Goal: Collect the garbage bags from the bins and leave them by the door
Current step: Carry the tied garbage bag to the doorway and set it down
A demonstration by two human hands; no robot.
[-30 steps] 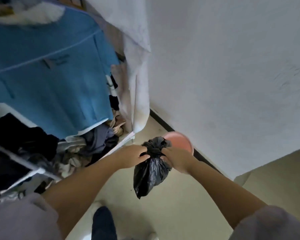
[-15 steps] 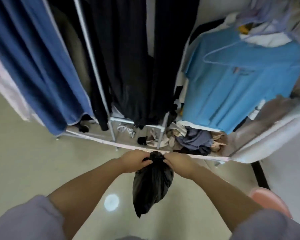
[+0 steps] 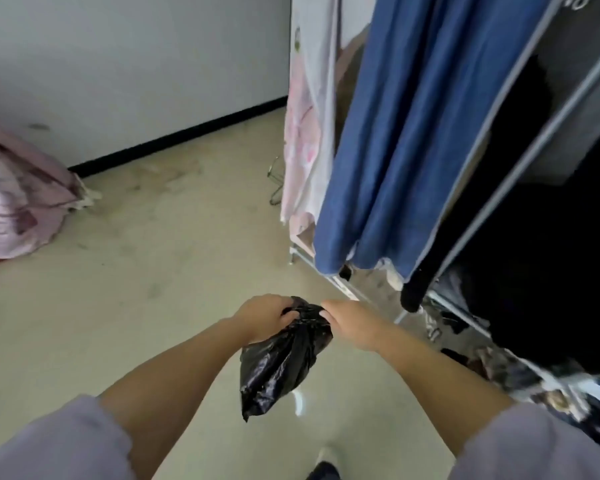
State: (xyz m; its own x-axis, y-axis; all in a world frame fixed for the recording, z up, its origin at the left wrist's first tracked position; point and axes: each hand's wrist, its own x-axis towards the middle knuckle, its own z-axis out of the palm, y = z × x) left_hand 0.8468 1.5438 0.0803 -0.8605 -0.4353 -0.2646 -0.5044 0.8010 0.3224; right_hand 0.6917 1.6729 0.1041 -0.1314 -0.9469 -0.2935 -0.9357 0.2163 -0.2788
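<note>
The black garbage bag [image 3: 281, 358] is held in the air above the floor [image 3: 136, 271], just left of the clothes rack [image 3: 482, 188]. Its gathered neck is gripped by the left hand [image 3: 262, 318] and the right hand [image 3: 352, 322], fingers curled round it. It is judged light, soft and slippery; the bunched neck is the surest hold.

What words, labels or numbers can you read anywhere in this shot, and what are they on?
None can be read.
Black garbage bag, gripped at its neck by the left hand and right hand: plain, no print.
Pink cloth on the floor: a pattern only, too blurred to tell any letters.
Pale pink cover on the clothes rack: a faint pattern, no letters.
Blue curtain: plain.
</note>
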